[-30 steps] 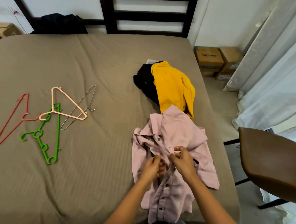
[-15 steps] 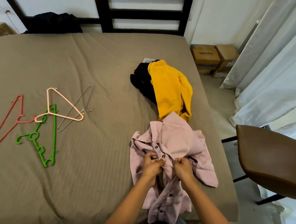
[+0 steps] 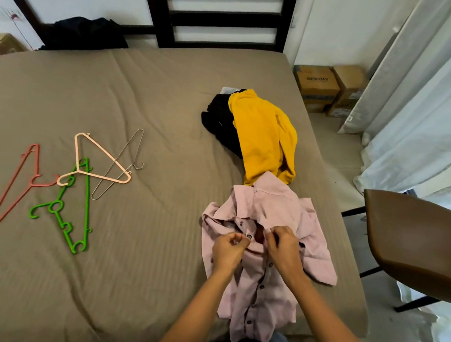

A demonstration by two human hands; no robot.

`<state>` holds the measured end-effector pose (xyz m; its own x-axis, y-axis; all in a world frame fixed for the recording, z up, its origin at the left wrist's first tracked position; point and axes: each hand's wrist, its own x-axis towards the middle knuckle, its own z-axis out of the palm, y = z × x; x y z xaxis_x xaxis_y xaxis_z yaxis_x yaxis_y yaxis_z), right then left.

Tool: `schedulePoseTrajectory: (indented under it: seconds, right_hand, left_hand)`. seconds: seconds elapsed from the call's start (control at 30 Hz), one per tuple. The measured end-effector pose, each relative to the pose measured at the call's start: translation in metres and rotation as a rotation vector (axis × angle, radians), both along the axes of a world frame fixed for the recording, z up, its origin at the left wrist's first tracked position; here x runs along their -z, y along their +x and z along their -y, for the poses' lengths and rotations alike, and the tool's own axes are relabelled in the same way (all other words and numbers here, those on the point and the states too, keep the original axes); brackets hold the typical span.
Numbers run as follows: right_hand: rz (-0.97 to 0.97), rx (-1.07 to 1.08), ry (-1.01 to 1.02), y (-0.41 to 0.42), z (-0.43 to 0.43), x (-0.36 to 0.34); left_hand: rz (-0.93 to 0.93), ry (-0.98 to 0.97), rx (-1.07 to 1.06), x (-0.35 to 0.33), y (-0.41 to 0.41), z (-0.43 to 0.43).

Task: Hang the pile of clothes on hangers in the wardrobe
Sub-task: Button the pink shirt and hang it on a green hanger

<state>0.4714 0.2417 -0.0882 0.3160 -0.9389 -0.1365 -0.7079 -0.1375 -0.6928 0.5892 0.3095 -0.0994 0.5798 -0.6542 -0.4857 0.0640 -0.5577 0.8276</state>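
Head view, from largest to smallest. The bed point(image 3: 118, 98) fills nearly everything. On it, from 12 o'clock down to 6, lies the clothes pile. The pink shirt point(image 3: 269, 205) is spread nearest me, its hem hanging over the bed's edge. The yellow top point(image 3: 263, 136) is just beyond it and touches its collar, and the black garment point(image 3: 219, 117) is tucked against the yellow one's left side.

Over at 9 o'clock, well apart from the clothes, four hangers lie bare: green point(image 3: 86, 204), coral point(image 3: 9, 186), peach point(image 3: 102, 177) and thin wire point(image 3: 118, 164).

My left hand point(image 3: 227, 250) and right hand point(image 3: 283, 248) sit close together without touching. Each pinches one edge of the pink shirt's front, on either side of a button point(image 3: 249, 236) near the collar.

By my reckoning nothing is done yet. No garment is on a hanger, and the wardrobe isn't in sight. I judge I'm working this shirt's buttons (fastening or undoing, I can't say) to ready it. All three garments remain to be hung.
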Motion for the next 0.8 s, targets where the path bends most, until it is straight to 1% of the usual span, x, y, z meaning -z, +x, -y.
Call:
schedulePoseTrajectory:
  seconds: [0.07, 0.1, 0.13, 0.17, 0.23, 0.27, 0.33, 0.37, 0.43, 0.47, 0.57, 0.6, 0.63, 0.7, 0.8]
  right_hand:
    - [0.004, 0.024, 0.037, -0.003, 0.001, -0.001]
    - [0.005, 0.031, 0.075, -0.004, 0.000, -0.005]
    - [0.002, 0.014, 0.095, -0.006, -0.001, -0.006]
    - [-0.028, -0.021, 0.091, -0.006, -0.002, -0.008]
    - [-0.114, -0.103, 0.012, -0.007, -0.004, -0.007]
    - [-0.112, -0.101, -0.034, -0.007, -0.005, -0.006]
    - [-0.014, -0.003, -0.067, -0.004, -0.008, -0.012]
    - [0.065, 0.072, -0.047, -0.003, -0.009, -0.015]
    - [0.241, 0.226, 0.082, 0.000, -0.010, -0.019]
    - [0.337, 0.297, 0.198, 0.003, -0.010, -0.022]
    - [0.702, 0.481, 0.627, 0.009, -0.007, -0.029]
    - [0.752, 0.493, 0.714, 0.008, -0.007, -0.030]
    - [0.741, 0.457, 0.748, 0.007, -0.007, -0.031]
    - [0.648, 0.336, 0.724, 0.003, -0.008, -0.029]
    - [0.574, 0.263, 0.702, -0.001, -0.008, -0.023]
  left_hand:
    - [0.069, -0.043, -0.011, 0.000, 0.006, 0.002]
    - [0.057, -0.051, -0.026, -0.002, 0.008, 0.004]
    - [0.010, -0.059, -0.050, -0.004, 0.009, 0.005]
    - [-0.076, -0.075, -0.078, -0.005, 0.009, 0.006]
    - [-0.264, -0.107, -0.122, -0.006, 0.008, 0.009]
    - [-0.346, -0.114, -0.140, -0.007, 0.007, 0.010]
    - [-0.449, -0.115, -0.175, -0.010, 0.005, 0.011]
    - [-0.473, -0.112, -0.190, -0.010, 0.005, 0.011]
    - [-0.498, -0.117, -0.187, -0.010, 0.004, 0.009]
    - [-0.494, -0.120, -0.170, -0.011, 0.003, 0.008]
    - [-0.458, -0.124, -0.094, -0.012, 0.002, 0.004]
    - [-0.449, -0.139, -0.074, -0.013, 0.002, 0.003]
    - [-0.439, -0.153, -0.055, -0.014, 0.002, 0.003]
    - [-0.417, -0.168, -0.021, -0.015, 0.003, 0.001]
    - [-0.382, -0.165, -0.001, -0.017, 0.004, -0.001]
